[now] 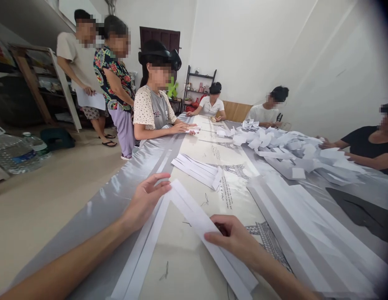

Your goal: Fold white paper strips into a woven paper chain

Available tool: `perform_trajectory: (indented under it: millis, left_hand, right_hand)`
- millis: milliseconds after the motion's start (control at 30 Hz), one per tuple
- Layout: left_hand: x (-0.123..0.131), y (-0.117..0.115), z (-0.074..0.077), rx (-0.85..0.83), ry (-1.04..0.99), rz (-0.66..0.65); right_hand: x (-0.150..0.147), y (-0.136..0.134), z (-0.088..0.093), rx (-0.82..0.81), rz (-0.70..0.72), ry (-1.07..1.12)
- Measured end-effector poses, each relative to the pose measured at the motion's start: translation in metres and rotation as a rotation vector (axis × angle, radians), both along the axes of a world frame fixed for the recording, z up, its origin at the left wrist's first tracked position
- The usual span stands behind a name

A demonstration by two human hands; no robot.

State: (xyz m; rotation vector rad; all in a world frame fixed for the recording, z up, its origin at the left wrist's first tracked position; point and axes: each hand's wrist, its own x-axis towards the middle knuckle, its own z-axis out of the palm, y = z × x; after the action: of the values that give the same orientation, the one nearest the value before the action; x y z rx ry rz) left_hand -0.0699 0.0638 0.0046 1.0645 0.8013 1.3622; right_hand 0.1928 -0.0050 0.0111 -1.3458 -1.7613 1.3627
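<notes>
A long white paper strip (pixel 194 216) slants across the table in front of me, with a second strip overlapping it toward the near end. My left hand (pixel 145 202) pinches its far corner between thumb and fingers. Farther along, my right hand (pixel 236 237) grips the strip's right side, thumb on top. Something dark shows under the right fingers, too hidden to name. Another long paper strip (pixel 144 250) lies lengthwise on the left, below my left hand. Just beyond my hands is a stack of cut paper strips (pixel 197 168).
The table bears a printed cloth (pixel 178 254). At right lie long paper sheets (pixel 303 233), a dark flat piece (pixel 359 208) and a heap of paper pieces (pixel 284 143). Several people sit or stand around; one person's hands (pixel 189 128) hold paper. Water bottles (pixel 12 152) stand on the floor.
</notes>
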Motion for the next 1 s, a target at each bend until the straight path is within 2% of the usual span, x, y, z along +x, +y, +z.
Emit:
perform_trajectory:
  millis: [67, 100, 167, 300, 367, 400, 467, 600, 733, 867, 1000]
  left_hand:
    - [-0.002, 0.003, 0.0, -0.046, -0.055, -0.017]
    - [-0.004, 0.004, 0.0, -0.065, -0.078, -0.025]
    - [-0.006, 0.005, -0.001, -0.078, -0.087, -0.05]
    - [-0.006, 0.005, -0.003, -0.019, 0.029, -0.115]
    - [-0.004, 0.002, -0.002, 0.028, 0.122, -0.128]
    - [-0.002, -0.001, -0.001, 0.06, 0.18, -0.128]
    - [0.0, -0.006, 0.002, 0.143, 0.318, -0.116]
    - [0.004, -0.016, 0.004, 0.38, 0.612, -0.089]
    - [0.005, -0.023, -0.004, 0.63, 0.953, -0.217]
    - [0.006, -0.025, -0.013, 0.847, 1.209, -0.319]
    - [0.006, -0.025, -0.014, 0.929, 1.273, -0.336]
  right_hand:
    - [0.005, 0.002, 0.007, -0.003, -0.011, 0.015]
    - [0.008, 0.002, 0.009, 0.056, -0.024, 0.025]
    - [0.012, -0.001, 0.014, 0.311, -0.029, 0.027]
    - [0.01, -0.015, 0.02, 1.016, 0.021, -0.039]
    - [0.005, -0.02, 0.016, 1.212, 0.016, -0.078]
    - [0.002, -0.021, 0.012, 1.247, 0.017, -0.085]
    - [-0.001, -0.019, -0.002, 1.206, 0.043, -0.07]
    - [0.002, -0.004, -0.03, 0.855, 0.102, 0.01]
    - [0.006, 0.003, -0.036, 0.636, 0.178, 0.081]
    - [0.009, -0.001, -0.031, 0.593, 0.277, -0.055]
    - [0.017, 0.0, -0.032, 0.669, 0.329, -0.225]
